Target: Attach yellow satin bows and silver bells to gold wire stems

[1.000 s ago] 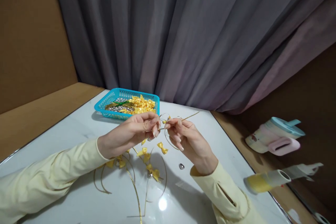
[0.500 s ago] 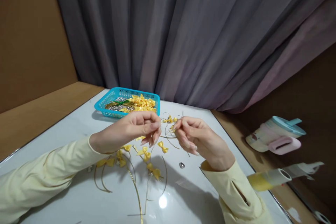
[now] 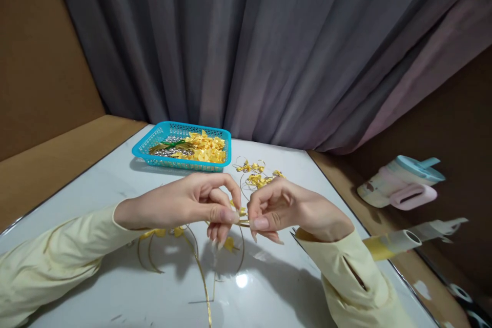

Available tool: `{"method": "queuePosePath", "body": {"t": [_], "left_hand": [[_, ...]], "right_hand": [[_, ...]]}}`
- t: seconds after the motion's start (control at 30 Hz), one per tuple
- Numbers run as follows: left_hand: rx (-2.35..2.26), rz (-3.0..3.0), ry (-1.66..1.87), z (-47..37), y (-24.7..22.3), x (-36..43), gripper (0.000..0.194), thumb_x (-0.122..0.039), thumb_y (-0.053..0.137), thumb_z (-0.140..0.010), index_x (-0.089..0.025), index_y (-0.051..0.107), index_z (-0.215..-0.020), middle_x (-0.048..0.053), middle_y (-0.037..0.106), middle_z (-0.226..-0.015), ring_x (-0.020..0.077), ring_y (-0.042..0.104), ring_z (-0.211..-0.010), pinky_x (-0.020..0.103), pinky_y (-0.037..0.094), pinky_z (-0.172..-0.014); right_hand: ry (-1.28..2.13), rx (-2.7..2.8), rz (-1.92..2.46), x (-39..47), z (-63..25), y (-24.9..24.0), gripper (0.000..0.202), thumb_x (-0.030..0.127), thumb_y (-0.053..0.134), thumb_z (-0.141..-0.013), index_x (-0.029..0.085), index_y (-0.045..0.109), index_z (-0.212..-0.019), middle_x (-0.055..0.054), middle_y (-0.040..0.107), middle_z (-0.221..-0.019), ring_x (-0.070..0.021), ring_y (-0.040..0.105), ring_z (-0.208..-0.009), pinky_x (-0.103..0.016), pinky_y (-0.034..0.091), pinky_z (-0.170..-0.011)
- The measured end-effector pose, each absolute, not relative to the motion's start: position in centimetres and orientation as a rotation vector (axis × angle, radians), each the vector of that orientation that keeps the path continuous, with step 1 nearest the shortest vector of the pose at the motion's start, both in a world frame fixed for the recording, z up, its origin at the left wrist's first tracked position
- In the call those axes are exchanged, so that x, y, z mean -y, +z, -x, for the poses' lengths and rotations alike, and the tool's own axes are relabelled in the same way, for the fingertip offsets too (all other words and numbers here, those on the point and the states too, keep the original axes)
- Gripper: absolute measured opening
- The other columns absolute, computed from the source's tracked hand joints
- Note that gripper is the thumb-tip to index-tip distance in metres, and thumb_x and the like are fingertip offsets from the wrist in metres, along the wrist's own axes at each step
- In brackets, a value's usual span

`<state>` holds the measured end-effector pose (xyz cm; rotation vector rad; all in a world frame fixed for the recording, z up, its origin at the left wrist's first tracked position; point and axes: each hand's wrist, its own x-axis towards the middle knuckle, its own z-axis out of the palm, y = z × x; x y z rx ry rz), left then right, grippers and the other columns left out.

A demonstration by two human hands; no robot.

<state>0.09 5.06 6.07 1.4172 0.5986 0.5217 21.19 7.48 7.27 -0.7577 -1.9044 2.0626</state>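
Above the middle of the table, my left hand (image 3: 203,205) pinches gold-coloured wire (image 3: 244,224) between thumb and fingertips. My right hand (image 3: 288,210) pinches the same wire just to the right, so only a short stretch shows between the hands. A yellow bow (image 3: 229,244) lies below my left fingertips. More yellow ribbon (image 3: 237,208) shows partly behind the fingers, and I cannot tell whether it is attached to the held wire. Below my left wrist lie bows (image 3: 156,233) with thin curved wires.
A blue basket (image 3: 135,149) of yellow bows, silvery pieces and tied gold wires stands at the back left. Finished-looking wire-and-bow pieces (image 3: 259,180) lie behind my right hand. Loose gold wires (image 3: 205,279) lie in front. A cup (image 3: 400,182) and bottle (image 3: 388,243) are at right.
Both hands have come lower and closer together, now meeting at the gold wire. The small silver heart that lay near my right hand no longer shows. The view has shifted slightly.
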Motion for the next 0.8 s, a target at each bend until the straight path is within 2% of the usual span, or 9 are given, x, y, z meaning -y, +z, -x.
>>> {"method": "queuePosePath", "body": {"t": [0.13,0.3,0.47,0.63,0.8], "left_hand": [[-0.628,-1.442,0.443,-0.3,6.0,-5.0,0.001,-0.018,0.056,-0.085,-0.017,0.055,-0.085,-0.005,0.065,-0.056,0.0092,0.06,-0.053,0.018,0.042,-0.052],[-0.665,-1.478,0.41,-0.5,6.0,-5.1,0.01,-0.02,0.055,-0.085,-0.015,0.061,-0.079,-0.005,0.063,-0.055,0.0077,0.059,-0.053,0.016,0.044,-0.053],[-0.654,-1.519,0.374,-0.3,5.9,-5.0,0.014,-0.023,0.056,-0.086,-0.015,0.062,-0.076,-0.004,0.062,-0.056,0.0072,0.058,-0.053,0.015,0.045,-0.054],[-0.713,-1.616,0.315,-0.1,6.1,-5.0,0.017,-0.029,0.057,-0.085,-0.016,0.062,-0.077,-0.004,0.063,-0.056,0.008,0.057,-0.053,0.016,0.043,-0.053],[-0.734,-1.719,0.298,-0.3,6.4,-4.8,0.017,-0.026,0.054,-0.086,-0.016,0.064,-0.076,-0.002,0.065,-0.058,0.0106,0.06,-0.056,0.019,0.046,-0.059]], "right_hand": [[2.107,1.877,0.778,-7.5,-21.0,7.1,0.016,0.022,0.069,-0.073,0.01,0.061,-0.067,0.003,0.055,-0.053,-0.0046,0.048,-0.045,-0.019,0.033,-0.045],[2.16,1.896,0.728,-7.8,-20.9,6.6,0.01,0.018,0.066,-0.075,0.01,0.062,-0.071,0.003,0.056,-0.055,-0.0049,0.049,-0.048,-0.018,0.036,-0.047],[2.143,1.94,0.721,-7.7,-21.0,6.5,0.011,0.021,0.067,-0.075,0.011,0.063,-0.074,0.003,0.058,-0.061,-0.0059,0.052,-0.052,-0.019,0.041,-0.052],[2.013,2.101,0.783,-7.5,-21.3,7.2,0.011,0.021,0.069,-0.073,0.012,0.066,-0.079,0.002,0.06,-0.066,-0.0069,0.052,-0.059,-0.02,0.042,-0.059],[1.876,2.246,0.851,-7.3,-21.1,7.7,0.016,0.027,0.066,-0.078,0.012,0.068,-0.083,0.002,0.057,-0.064,-0.007,0.048,-0.059,-0.02,0.039,-0.059]]}}
